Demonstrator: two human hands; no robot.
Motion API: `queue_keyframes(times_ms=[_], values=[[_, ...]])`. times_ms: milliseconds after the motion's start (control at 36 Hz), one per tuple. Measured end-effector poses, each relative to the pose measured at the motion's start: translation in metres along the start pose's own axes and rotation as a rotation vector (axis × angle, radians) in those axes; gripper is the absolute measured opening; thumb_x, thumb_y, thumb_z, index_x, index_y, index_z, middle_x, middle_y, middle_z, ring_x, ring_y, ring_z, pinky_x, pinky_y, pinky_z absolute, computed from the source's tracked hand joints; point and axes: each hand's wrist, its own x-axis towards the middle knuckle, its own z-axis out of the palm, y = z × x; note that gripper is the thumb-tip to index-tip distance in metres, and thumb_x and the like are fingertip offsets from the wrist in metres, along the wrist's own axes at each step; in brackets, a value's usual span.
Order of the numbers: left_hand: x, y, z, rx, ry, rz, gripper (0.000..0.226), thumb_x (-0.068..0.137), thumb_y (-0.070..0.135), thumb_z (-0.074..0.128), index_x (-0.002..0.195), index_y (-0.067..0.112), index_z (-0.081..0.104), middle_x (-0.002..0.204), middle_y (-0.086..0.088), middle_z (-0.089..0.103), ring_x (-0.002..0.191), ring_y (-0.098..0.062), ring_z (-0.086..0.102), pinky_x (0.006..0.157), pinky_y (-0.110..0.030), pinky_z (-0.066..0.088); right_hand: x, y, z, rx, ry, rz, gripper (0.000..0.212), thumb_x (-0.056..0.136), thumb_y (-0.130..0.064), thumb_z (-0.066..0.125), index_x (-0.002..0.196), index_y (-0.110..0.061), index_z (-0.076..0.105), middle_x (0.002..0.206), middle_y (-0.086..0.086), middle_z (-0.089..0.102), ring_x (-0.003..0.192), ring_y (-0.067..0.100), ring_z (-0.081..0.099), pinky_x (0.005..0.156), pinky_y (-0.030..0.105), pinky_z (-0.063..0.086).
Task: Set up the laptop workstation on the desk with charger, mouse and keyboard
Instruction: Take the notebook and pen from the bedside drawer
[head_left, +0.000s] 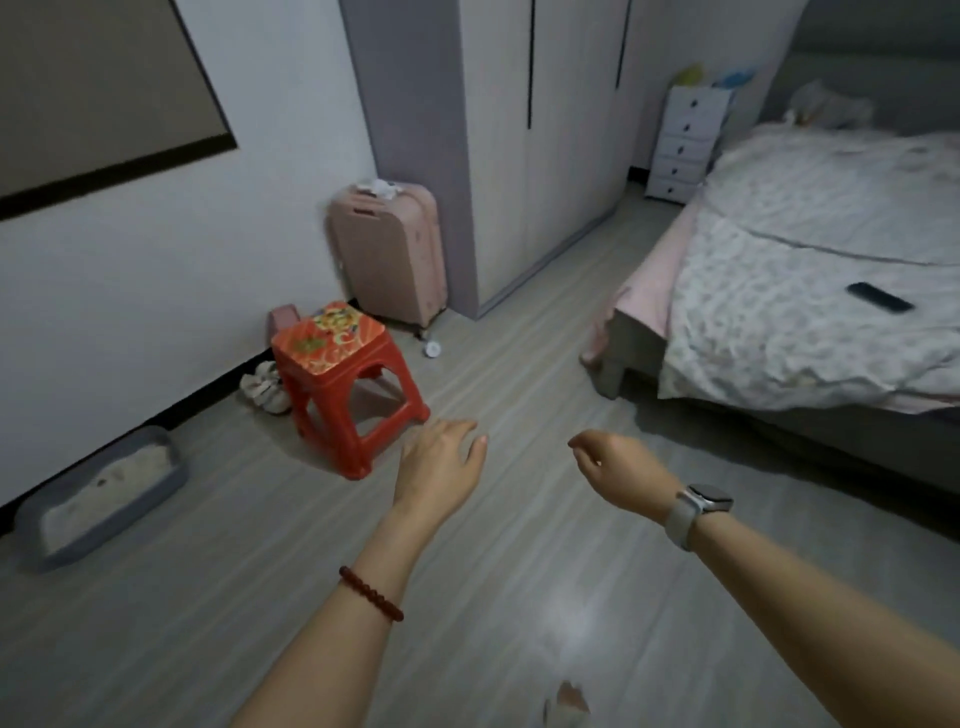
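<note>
Both hands were out over the floor with nothing in them. The left hand (441, 457) had its fingers relaxed and loosely spread, with a red bead bracelet (371, 593) on that wrist. The right hand (613, 470) hung limp with its fingers drooping in a loose curl, and a smartwatch (698, 506) on a pale band sat at its wrist.

No laptop, charger, mouse or keyboard was anywhere in view, so I couldn't say where they were.

Just past the left hand at about 10 o'clock stood a glossy red plastic stool (345, 384) with a printed top. Behind it, at 12 o'clock, a ribbed pink hard-shell suitcase (389, 254) stood upright beside a pale wood-grain wardrobe (540, 140). At 2 o'clock from the right hand was a bed (810, 270) with a floral quilt and a dark phone (879, 297) lying flat on it. At 8 o'clock a grey litter tray (104, 493) sat against the wall. The floor (519, 597) was grey planks with a slight sheen.
</note>
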Motion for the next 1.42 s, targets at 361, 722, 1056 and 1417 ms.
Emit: queue_keyframes(times_ms=[361, 722, 1056, 1417], values=[[0.390, 0.027, 0.043, -0.008, -0.089, 0.083, 0.040, 0.095, 0.034, 0.044, 0.125, 0.010, 0.054, 0.128, -0.012, 0.058, 0.118, -0.027, 0.052, 0.098, -0.037, 0.041, 0.346, 0.100, -0.102, 0.083, 0.167, 0.098, 0.033, 0.094, -0.021, 0.041, 0.121, -0.009, 0.057, 0.116, 0.011, 0.066, 0.103, 0.026, 0.062, 0.086, 0.033, 0.048], [0.724, -0.023, 0.064, 0.021, -0.019, 0.041, 0.041, 0.096, 0.034, 0.041, 0.128, 0.011, 0.053, 0.131, -0.008, 0.056, 0.120, -0.023, 0.050, 0.100, -0.032, 0.038, 0.692, 0.152, -0.177, -0.012, 0.097, -0.012, 0.038, 0.096, -0.026, 0.037, 0.131, -0.013, 0.045, 0.135, 0.010, 0.050, 0.123, 0.025, 0.046, 0.103, 0.035, 0.037], [1.098, 0.040, 0.121, 0.030, -0.094, 0.232, 0.041, 0.093, 0.034, 0.046, 0.127, 0.012, 0.053, 0.130, -0.010, 0.056, 0.121, -0.027, 0.048, 0.101, -0.034, 0.035, 0.978, 0.256, -0.313, 0.018, 0.184, 0.191, 0.035, 0.095, -0.023, 0.039, 0.125, -0.011, 0.052, 0.130, 0.008, 0.057, 0.118, 0.025, 0.053, 0.099, 0.034, 0.042], [1.440, 0.193, 0.252, -0.126, -0.239, 0.413, 0.045, 0.090, 0.023, 0.054, 0.130, 0.005, 0.048, 0.130, -0.014, 0.053, 0.121, -0.026, 0.047, 0.102, -0.035, 0.037, 1.228, 0.470, -0.456, 0.066, 0.298, 0.423, 0.034, 0.095, -0.024, 0.040, 0.125, -0.013, 0.053, 0.129, 0.008, 0.057, 0.114, 0.026, 0.056, 0.093, 0.032, 0.043]])
